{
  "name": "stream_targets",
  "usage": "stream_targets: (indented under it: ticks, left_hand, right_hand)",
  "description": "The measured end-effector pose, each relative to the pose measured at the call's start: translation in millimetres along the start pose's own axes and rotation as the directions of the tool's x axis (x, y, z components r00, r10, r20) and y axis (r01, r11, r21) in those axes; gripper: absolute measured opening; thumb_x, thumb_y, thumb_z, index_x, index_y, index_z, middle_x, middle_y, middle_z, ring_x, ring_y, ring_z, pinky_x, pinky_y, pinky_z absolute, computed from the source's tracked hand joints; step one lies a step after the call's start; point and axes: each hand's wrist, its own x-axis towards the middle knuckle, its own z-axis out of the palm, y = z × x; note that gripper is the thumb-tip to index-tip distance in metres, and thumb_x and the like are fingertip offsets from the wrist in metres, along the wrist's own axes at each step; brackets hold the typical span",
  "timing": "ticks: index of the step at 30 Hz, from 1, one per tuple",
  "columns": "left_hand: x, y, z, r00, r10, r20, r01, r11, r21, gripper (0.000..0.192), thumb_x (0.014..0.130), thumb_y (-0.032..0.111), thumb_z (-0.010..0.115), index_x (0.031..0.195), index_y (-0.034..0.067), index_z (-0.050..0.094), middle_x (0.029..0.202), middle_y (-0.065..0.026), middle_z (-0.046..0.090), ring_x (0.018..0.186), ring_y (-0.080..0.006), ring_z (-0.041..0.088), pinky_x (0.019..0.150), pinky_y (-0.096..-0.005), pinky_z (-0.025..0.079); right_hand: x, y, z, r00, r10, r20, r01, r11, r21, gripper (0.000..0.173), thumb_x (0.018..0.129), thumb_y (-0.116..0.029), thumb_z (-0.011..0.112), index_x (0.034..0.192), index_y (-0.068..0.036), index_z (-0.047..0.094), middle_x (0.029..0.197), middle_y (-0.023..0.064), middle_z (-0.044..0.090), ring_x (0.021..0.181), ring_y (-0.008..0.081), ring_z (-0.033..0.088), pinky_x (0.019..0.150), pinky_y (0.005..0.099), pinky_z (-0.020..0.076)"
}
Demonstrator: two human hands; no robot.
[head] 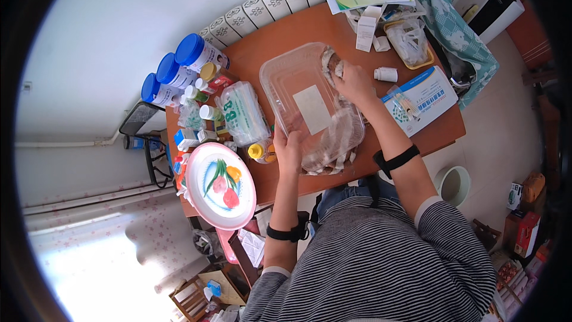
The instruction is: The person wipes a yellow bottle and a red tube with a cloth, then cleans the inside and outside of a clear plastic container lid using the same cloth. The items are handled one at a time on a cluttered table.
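Note:
A large clear plastic container (286,81) with a white label on its base is tilted above the wooden table in front of me. My left hand (288,152) grips its near left edge, the thumb on the wall. In my right hand (355,82) is a bunched brown-and-white cloth (330,65), pressed to the container's far right rim. More striped cloth (344,161) shows through and below the container's near end; whether it joins the piece in my hand I cannot tell.
Left of the container are a package of plastic bags (243,114), a yellow-capped bottle (261,151), blue-lidded cans (190,51) and an enamel tray with tulips (221,185). To the right lie a white bottle (385,74), cotton swabs (404,103) on a flat box (424,98), and a yellow basket (409,44).

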Motion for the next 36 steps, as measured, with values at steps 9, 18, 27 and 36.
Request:
stream_targets:
  ticks: [9, 18, 27, 36]
  left_hand:
    - [6, -7, -27, 0.985, -0.171, -0.028, 0.169, 0.983, -0.071, 0.068, 0.082, 0.0, 0.042, 0.148, 0.003, 0.028, 0.131, -0.0154, 0.055, 0.105, -0.0189, 0.059, 0.083, -0.0297, 0.052]
    - [-4, -5, -5, 0.996, -0.072, 0.047, 0.068, 0.993, 0.098, 0.072, 0.082, -0.002, 0.039, 0.152, 0.009, 0.021, 0.136, -0.0185, 0.049, 0.122, -0.0275, 0.053, 0.089, -0.0375, 0.052]
    - [-3, 3, -16, 0.997, -0.05, -0.057, 0.044, 0.992, -0.116, 0.068, 0.081, -0.004, 0.039, 0.147, 0.004, 0.03, 0.124, -0.0126, 0.057, 0.095, -0.0164, 0.06, 0.081, -0.0291, 0.054]
    - [-4, 18, -18, 0.997, 0.067, 0.041, -0.072, 0.987, 0.144, 0.07, 0.081, -0.005, 0.041, 0.149, 0.005, 0.027, 0.129, -0.0151, 0.058, 0.108, -0.0205, 0.061, 0.085, -0.0318, 0.053]
  right_hand:
    - [-13, 4, -14, 0.931, -0.142, 0.337, 0.114, 0.988, 0.103, 0.061, 0.084, -0.017, 0.062, 0.132, 0.007, 0.032, 0.109, 0.035, 0.057, 0.105, 0.0475, 0.056, 0.09, 0.0482, 0.0462]
    - [-13, 3, -1, 0.997, -0.017, 0.08, 0.007, 0.993, 0.114, 0.06, 0.086, -0.015, 0.062, 0.134, 0.002, 0.031, 0.099, 0.0335, 0.059, 0.101, 0.0486, 0.057, 0.086, 0.0525, 0.0453]
    - [1, 34, -26, 0.835, 0.217, 0.505, -0.526, 0.583, 0.62, 0.031, 0.094, -0.025, 0.049, 0.105, 0.0, 0.065, 0.096, 0.0175, 0.069, 0.088, 0.0237, 0.066, 0.078, 0.0426, 0.0493]
    - [7, 16, -38, 0.897, 0.241, 0.371, -0.416, 0.172, 0.893, 0.036, 0.097, -0.018, 0.052, 0.13, -0.003, 0.05, 0.113, 0.008, 0.062, 0.101, 0.0164, 0.061, 0.088, 0.0336, 0.0497]
